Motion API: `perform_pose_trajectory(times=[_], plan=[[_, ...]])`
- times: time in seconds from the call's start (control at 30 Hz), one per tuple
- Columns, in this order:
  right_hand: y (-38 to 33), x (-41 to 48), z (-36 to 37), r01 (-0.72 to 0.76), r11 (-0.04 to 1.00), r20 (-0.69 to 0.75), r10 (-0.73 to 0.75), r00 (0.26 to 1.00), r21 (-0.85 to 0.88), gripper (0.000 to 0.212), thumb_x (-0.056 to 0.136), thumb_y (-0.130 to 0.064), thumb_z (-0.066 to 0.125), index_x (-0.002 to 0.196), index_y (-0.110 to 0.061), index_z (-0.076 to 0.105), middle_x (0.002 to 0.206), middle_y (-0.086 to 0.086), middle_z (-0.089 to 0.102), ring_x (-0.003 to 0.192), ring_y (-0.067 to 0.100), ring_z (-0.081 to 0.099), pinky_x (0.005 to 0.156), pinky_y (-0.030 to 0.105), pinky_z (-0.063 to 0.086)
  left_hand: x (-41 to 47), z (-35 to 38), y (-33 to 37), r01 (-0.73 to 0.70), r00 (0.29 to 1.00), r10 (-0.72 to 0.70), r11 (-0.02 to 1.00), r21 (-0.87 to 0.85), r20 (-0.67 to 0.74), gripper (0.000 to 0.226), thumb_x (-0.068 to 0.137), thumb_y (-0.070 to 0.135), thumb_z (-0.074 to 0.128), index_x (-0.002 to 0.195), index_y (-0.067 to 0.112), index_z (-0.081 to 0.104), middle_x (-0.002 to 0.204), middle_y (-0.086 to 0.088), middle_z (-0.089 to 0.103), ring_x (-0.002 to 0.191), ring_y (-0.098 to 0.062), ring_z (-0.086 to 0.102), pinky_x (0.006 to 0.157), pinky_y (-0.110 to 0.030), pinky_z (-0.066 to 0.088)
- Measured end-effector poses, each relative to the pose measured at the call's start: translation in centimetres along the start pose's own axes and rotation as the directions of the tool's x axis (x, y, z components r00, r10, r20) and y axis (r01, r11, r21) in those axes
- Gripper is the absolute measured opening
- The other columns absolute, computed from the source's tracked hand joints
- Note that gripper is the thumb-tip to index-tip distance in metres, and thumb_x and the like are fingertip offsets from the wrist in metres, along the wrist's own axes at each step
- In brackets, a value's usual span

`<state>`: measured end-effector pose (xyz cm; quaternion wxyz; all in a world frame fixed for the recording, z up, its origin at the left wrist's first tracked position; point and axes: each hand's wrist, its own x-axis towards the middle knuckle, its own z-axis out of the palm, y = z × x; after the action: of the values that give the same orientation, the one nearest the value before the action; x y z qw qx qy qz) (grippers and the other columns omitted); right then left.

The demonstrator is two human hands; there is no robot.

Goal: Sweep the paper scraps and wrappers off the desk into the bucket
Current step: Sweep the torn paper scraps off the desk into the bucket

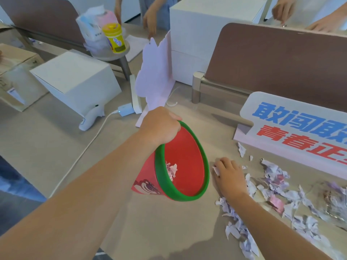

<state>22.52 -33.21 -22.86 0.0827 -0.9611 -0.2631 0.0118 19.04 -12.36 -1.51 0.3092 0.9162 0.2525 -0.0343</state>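
Beside the flat, open right hand [228, 177], the left hand [159, 126] is gripping the tilted bucket [185, 166]; scraps [277, 186] behind the right hand are risking slipping under the raised rim.

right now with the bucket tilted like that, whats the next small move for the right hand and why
Probably push the right hand leftward, carrying the scraps under its fingers into the bucket. The left hand holds the green rim tipped so the mouth faces the scraps, a few are already inside, and most of the paper scraps lie on the desk behind that hand.
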Motion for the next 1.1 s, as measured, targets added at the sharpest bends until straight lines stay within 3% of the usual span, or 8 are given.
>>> perform_pose_trajectory(times=[0.17,0.33,0.4,0.5,0.67,0.8,0.9,1.1], plan=[[-0.2,-2.8,-0.2,-0.027,1.000,0.029,0.027,0.999,0.006,0.012,0.077,-0.019,0.071,0.083,-0.014,0.061,0.076,0.003,0.062,0.066,0.025,0.058,0.053,0.033,0.047,-0.6,-0.1,-0.3,-0.006,1.000,0.007,0.999,-0.047,0.007,0.034,0.082,0.009,0.060,0.106,0.028,0.074,0.073,0.026,0.054,0.041,-0.008,0.036,0.040,-0.020,0.028],[0.0,-5.0,-1.1,-0.132,0.991,0.117,0.130,0.985,0.005,0.010,0.090,-0.019,0.054,0.097,-0.013,0.057,0.094,0.004,0.061,0.083,0.025,0.062,0.058,0.028,0.032,-1.4,-0.3,0.0,-0.028,0.999,0.031,0.998,-0.062,0.034,0.034,0.083,0.010,0.060,0.109,0.029,0.072,0.071,0.024,0.055,0.043,-0.008,0.037,0.042,-0.022,0.028],[-0.6,-4.3,-2.3,-0.241,0.968,0.240,0.216,0.946,0.077,0.018,0.096,-0.023,0.040,0.101,-0.011,0.052,0.099,0.007,0.060,0.086,0.029,0.060,0.063,0.031,0.035,-1.6,-0.4,-0.1,-0.026,0.999,0.028,0.997,-0.070,0.030,0.034,0.082,0.010,0.060,0.107,0.030,0.073,0.053,0.016,0.056,0.042,-0.009,0.037,0.042,-0.022,0.029],[-2.8,-3.2,-5.7,-0.493,0.753,0.230,0.437,0.870,0.436,0.029,0.097,-0.034,0.036,0.089,-0.010,0.050,0.084,0.011,0.059,0.078,0.028,0.055,0.066,0.032,0.039,-1.8,-0.6,-0.5,-0.023,0.999,0.026,0.995,-0.094,0.024,0.033,0.082,0.008,0.059,0.104,0.028,0.074,0.041,0.015,0.051,0.041,-0.010,0.035,0.042,-0.022,0.028],[-9.8,-2.1,-11.0,-0.308,0.445,0.038,0.521,0.853,0.841,0.040,0.097,-0.038,0.034,0.078,-0.010,0.055,0.072,0.005,0.060,0.072,0.024,0.057,0.066,0.033,0.042,-2.3,-0.7,-0.8,-0.037,0.999,0.038,0.995,-0.094,0.018,0.033,0.082,0.010,0.060,0.105,0.029,0.073,0.043,0.015,0.046,0.042,-0.009,0.037,0.042,-0.023,0.029],[-14.3,-0.7,-10.8,-0.144,0.630,0.025,0.194,0.981,0.763,0.034,0.092,-0.036,0.047,0.063,-0.019,0.043,0.068,0.000,0.050,0.074,0.026,0.048,0.067,0.033,0.032,-2.7,-0.3,-0.5,-0.071,0.997,0.073,0.996,-0.053,0.033,0.035,0.083,0.012,0.060,0.110,0.030,0.071,0.074,0.006,0.066,0.048,-0.007,0.038,0.045,-0.024,0.030],[-15.2,-1.5,-10.1,-0.142,0.719,0.144,0.059,0.988,0.681,0.033,0.088,-0.038,0.053,0.088,-0.006,0.060,0.097,0.012,0.060,0.094,0.030,0.053,0.080,0.035,0.039,-3.0,-0.2,-0.5,-0.078,0.996,0.081,0.994,-0.074,0.038,0.038,0.082,0.008,0.058,0.110,0.029,0.072,0.073,0.012,0.061,0.045,-0.009,0.035,0.044,-0.024,0.029],[-11.3,-6.0,-10.2,-0.152,0.582,-0.080,0.354,0.932,0.798,0.023,0.089,-0.025,0.056,0.110,-0.017,0.063,0.112,-0.002,0.062,0.108,0.013,0.053,0.091,0.016,0.033,-3.5,0.0,-0.5,-0.116,0.992,0.117,0.993,-0.016,0.039,0.037,0.083,0.009,0.057,0.110,0.029,0.072,0.072,0.017,0.058,0.044,-0.010,0.037,0.043,-0.024,0.030]])
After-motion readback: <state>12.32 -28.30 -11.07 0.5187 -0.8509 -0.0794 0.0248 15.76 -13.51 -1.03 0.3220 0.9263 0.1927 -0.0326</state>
